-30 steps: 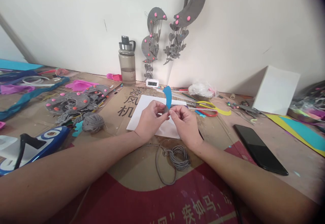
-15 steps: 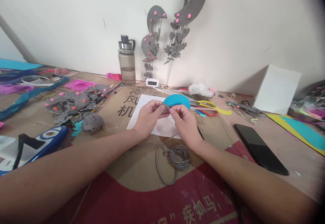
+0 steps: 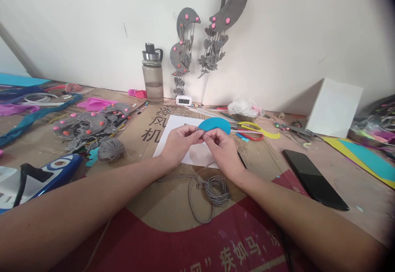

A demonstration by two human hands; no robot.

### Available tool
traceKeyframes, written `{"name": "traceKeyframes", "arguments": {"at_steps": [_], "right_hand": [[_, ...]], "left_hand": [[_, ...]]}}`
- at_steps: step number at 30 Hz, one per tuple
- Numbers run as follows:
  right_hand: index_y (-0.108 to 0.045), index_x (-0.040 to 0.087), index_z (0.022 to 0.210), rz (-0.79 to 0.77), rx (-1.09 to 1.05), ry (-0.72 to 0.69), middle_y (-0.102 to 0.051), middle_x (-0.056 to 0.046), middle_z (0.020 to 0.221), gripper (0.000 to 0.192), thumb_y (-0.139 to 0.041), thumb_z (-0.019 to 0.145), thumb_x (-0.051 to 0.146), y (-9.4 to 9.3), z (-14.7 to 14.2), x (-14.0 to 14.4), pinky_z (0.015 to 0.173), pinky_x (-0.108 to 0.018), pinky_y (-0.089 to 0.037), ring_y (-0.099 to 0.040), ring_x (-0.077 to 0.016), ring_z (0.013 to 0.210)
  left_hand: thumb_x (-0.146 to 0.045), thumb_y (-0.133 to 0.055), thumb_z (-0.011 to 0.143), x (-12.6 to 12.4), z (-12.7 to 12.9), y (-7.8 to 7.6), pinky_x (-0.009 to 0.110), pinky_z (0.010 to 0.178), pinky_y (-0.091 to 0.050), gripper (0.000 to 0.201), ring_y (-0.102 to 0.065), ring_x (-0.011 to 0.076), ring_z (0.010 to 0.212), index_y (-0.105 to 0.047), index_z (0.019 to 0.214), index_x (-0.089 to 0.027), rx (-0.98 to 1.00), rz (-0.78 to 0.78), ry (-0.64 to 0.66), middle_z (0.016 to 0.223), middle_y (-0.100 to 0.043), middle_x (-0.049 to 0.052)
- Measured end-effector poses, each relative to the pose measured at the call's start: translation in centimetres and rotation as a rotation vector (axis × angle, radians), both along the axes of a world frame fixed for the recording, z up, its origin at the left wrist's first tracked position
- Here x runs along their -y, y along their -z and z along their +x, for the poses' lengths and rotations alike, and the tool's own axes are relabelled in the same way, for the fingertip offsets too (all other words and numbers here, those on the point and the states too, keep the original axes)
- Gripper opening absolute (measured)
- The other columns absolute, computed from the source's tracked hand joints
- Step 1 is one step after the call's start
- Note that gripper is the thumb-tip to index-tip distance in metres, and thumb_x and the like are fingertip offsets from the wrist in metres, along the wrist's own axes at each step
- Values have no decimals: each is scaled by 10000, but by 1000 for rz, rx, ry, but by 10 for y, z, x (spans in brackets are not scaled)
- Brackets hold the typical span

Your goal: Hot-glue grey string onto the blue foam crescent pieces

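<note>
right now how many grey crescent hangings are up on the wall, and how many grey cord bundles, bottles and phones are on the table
grey crescent hangings on the wall: 3
grey cord bundles: 2, a ball and a loose coil
water bottle: 1
black phone: 1
total: 7

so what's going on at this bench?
A person sits at a cluttered craft table. Both hands meet over a white sheet: the left hand and right hand pinch the edge of a blue foam piece between fingertips. A coil of grey cord lies just below the wrists, a grey yarn ball to the left, a black phone to the right.
</note>
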State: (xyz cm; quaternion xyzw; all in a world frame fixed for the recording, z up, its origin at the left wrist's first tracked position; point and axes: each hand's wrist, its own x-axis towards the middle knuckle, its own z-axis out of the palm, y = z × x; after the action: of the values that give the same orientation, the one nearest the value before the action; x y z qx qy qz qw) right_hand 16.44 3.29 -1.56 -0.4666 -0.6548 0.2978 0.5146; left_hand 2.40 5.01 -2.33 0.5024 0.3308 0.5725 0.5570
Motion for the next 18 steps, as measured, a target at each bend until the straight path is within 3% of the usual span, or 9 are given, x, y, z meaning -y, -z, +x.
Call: {"name": "traceKeyframes", "arguments": {"at_steps": [7, 12, 15, 18], "right_hand": [[-608, 203, 821, 187, 186, -54, -612, -17, 804, 255, -434, 921, 362, -11, 5, 11, 732, -280, -411, -542, -145, 774], [-540, 209, 850, 200, 177, 110, -555, 3, 734, 230, -398, 923, 375, -22, 26, -5, 668, -279, -408, -509, -138, 676], [-525, 205, 888, 144, 397, 235, -575, -22, 799, 162, -478, 858, 357, -19, 42, -25, 675, -305, -406, -517, -162, 709], [-519, 191, 843, 86, 662, 313, -584, -79, 878, 230, -577, 772, 402, -7, 54, -39, 743, -359, -414, -533, -216, 821]], "left_hand": [[-301, -734, 697, -9, -2, -2, 321, 853, -521, 198, -634, 127, 755, -683, 720, -111, 195, -78, -64, 749, -680, 52], [-275, -721, 721, -13, -5, -3, 302, 856, -520, 181, -640, 120, 774, -676, 735, -101, 248, -107, -117, 792, -680, 66], [-271, -718, 727, -14, -5, -3, 307, 862, -521, 174, -642, 120, 779, -675, 736, -102, 262, -120, -121, 802, -680, 71], [-268, -716, 729, -14, -5, -2, 314, 865, -521, 168, -642, 120, 777, -676, 726, -105, 265, -122, -117, 795, -677, 67]]}}
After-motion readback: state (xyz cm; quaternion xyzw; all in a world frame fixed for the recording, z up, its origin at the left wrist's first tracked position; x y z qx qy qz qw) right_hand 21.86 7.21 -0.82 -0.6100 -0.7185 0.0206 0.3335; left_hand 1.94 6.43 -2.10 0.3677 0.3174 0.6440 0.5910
